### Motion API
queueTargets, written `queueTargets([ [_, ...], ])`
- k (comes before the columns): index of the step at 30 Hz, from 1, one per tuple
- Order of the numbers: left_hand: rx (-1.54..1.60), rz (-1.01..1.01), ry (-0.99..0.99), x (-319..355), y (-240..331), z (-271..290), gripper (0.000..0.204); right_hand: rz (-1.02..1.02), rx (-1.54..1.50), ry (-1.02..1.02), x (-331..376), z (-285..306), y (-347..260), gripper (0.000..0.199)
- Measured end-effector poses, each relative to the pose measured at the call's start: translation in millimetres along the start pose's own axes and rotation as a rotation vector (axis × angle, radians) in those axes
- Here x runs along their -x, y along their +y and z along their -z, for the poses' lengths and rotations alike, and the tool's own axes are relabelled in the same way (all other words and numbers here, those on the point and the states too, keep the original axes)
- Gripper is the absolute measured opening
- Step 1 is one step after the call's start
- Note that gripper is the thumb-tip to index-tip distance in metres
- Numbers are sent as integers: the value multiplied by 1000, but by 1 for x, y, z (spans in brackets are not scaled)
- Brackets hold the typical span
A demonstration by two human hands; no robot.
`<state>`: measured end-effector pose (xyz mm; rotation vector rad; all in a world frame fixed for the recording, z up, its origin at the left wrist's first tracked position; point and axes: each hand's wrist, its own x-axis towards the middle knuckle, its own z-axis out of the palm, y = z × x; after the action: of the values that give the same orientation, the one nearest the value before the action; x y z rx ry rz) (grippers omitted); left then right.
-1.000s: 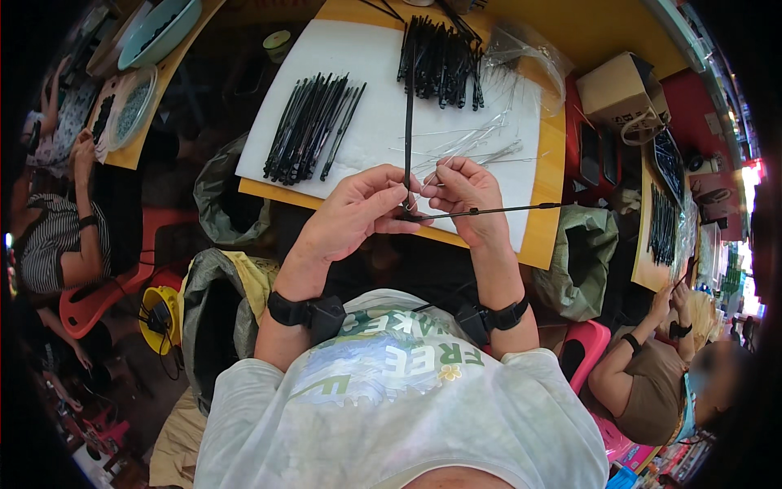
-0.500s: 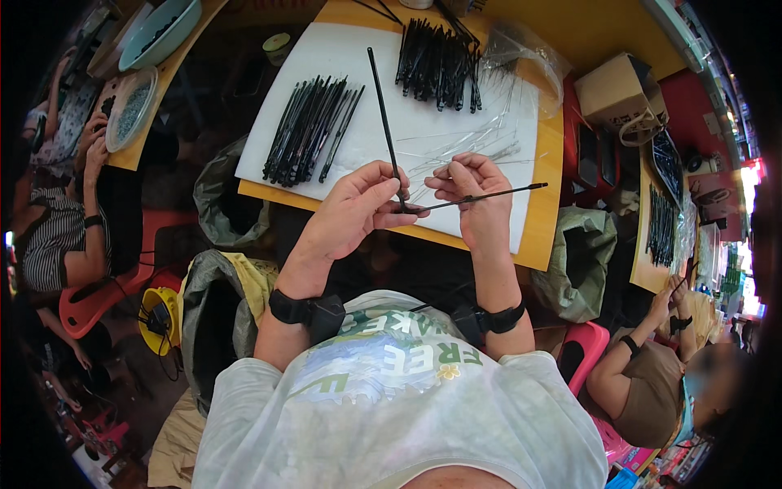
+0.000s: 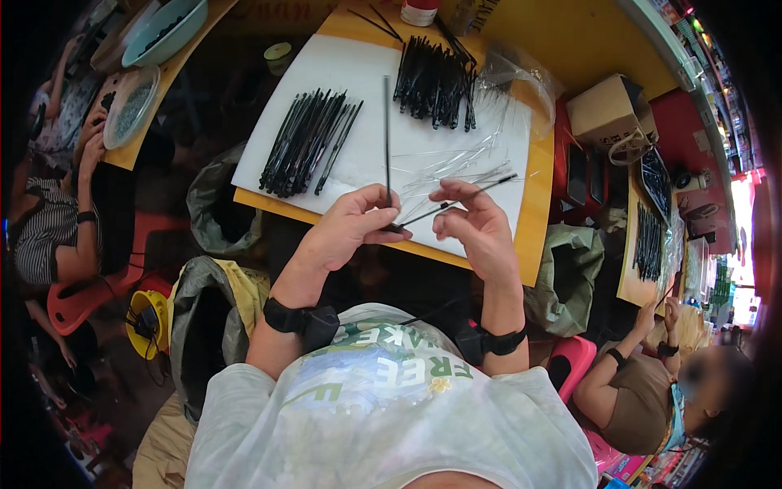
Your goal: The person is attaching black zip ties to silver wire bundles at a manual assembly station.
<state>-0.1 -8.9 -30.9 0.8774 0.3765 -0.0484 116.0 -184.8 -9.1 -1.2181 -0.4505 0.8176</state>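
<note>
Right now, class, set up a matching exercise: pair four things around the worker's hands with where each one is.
Things:
1. cardboard box
2. pile of black sticks
3. teal bowl
4. single black stick

Places:
A. pinched in the left hand
B. far left table
C. left side of the white sheet
D. right of the yellow table

Pairs: 1-D, 2-C, 3-B, 4-A
</note>
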Motion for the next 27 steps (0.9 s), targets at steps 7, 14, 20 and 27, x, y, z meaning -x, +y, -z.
queueTargets([
  [7, -282, 99, -117, 1, 4, -6, 11, 7, -16, 25, -6, 1, 8, 14],
  [14, -320, 115, -99, 2, 0, -12, 11, 96, 11, 156, -8, -3, 14, 12],
  [20, -332, 146, -108, 2, -2, -16, 10, 151, 2, 167, -9, -4, 20, 14],
  [27, -378, 127, -57, -7, -16, -10, 9, 153, 46, 234, -15, -5, 39, 17],
])
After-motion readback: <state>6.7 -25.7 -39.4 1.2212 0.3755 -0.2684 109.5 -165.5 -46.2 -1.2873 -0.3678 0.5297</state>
